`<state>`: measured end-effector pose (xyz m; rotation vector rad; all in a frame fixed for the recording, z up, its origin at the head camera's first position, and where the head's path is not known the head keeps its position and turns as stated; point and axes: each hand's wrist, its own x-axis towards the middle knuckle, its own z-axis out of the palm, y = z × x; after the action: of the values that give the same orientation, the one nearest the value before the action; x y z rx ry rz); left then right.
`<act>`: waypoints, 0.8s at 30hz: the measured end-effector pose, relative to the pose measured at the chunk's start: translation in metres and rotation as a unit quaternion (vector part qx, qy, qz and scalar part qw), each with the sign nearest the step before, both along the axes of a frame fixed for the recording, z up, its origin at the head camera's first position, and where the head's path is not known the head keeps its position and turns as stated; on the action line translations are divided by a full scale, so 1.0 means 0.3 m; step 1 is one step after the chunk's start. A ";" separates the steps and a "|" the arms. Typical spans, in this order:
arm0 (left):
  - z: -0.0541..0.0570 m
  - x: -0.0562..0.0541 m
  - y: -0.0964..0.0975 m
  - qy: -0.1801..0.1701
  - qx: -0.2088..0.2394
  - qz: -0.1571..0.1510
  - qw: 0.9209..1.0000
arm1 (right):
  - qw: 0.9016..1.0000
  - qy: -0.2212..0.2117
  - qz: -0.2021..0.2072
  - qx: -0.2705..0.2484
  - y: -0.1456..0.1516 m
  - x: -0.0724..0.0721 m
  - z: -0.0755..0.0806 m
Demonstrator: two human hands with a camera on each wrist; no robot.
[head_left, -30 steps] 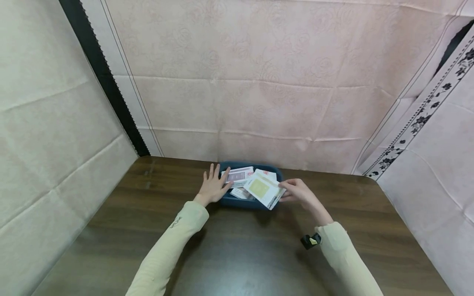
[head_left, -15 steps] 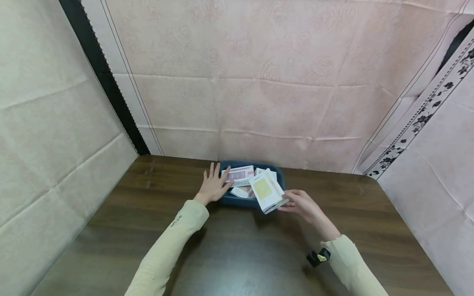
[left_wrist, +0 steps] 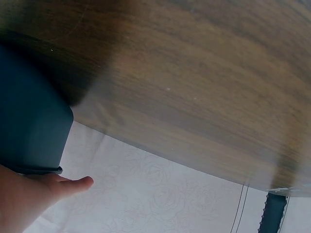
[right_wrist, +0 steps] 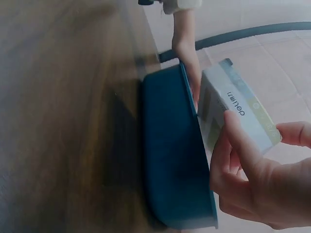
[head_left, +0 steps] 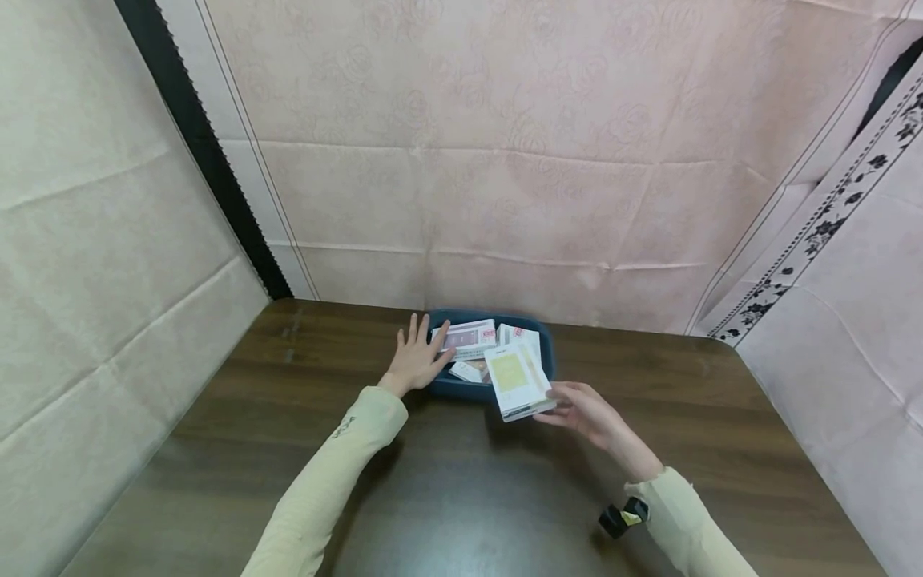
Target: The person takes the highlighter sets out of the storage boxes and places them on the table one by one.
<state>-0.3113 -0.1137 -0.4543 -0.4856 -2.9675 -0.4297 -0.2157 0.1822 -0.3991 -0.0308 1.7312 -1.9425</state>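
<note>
In the head view a blue plastic bin [head_left: 461, 393] stands near the table's back edge. My left hand [head_left: 413, 361] rests on its left rim, fingers straight and spread; the left wrist view shows that hand [left_wrist: 31, 199] against the bin's rim [left_wrist: 36, 170]. My right hand [head_left: 587, 417] pinches a white cardboard box [head_left: 519, 393] with a yellow-green square, held tilted above the bin's front right rim. From the right wrist view, thumb and fingers grip opposite edges of this box [right_wrist: 238, 104], which bears the lettering "deli". Its far end overlaps the bin's contents.
Inside the bin lie several more boxes: a white one with a purple-grey panel [head_left: 472, 338], a white one with red print [head_left: 508, 332] and a smaller one [head_left: 469, 370] at the front. Pale cloth [head_left: 461, 200] hangs behind the brown wooden table [head_left: 447, 497].
My right hand has drawn the box slightly toward me and turned it more upright in view, baring more of the boxes behind. The left hand stays on the rim.
</note>
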 end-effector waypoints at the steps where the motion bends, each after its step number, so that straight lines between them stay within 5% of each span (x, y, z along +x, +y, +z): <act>1: 0.000 0.000 0.000 0.001 -0.001 0.000 1.000 | 1.000 -0.007 0.004 -0.007 0.000 0.002 -0.002; 24: 0.004 0.006 0.001 0.002 0.005 0.003 1.000 | 0.990 -0.082 0.058 -0.098 -0.003 0.045 -0.054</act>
<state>-0.3095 -0.1133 -0.4533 -0.4766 -2.9605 -0.4431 -0.2022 0.1814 -0.4153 -0.0395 1.3984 -1.9646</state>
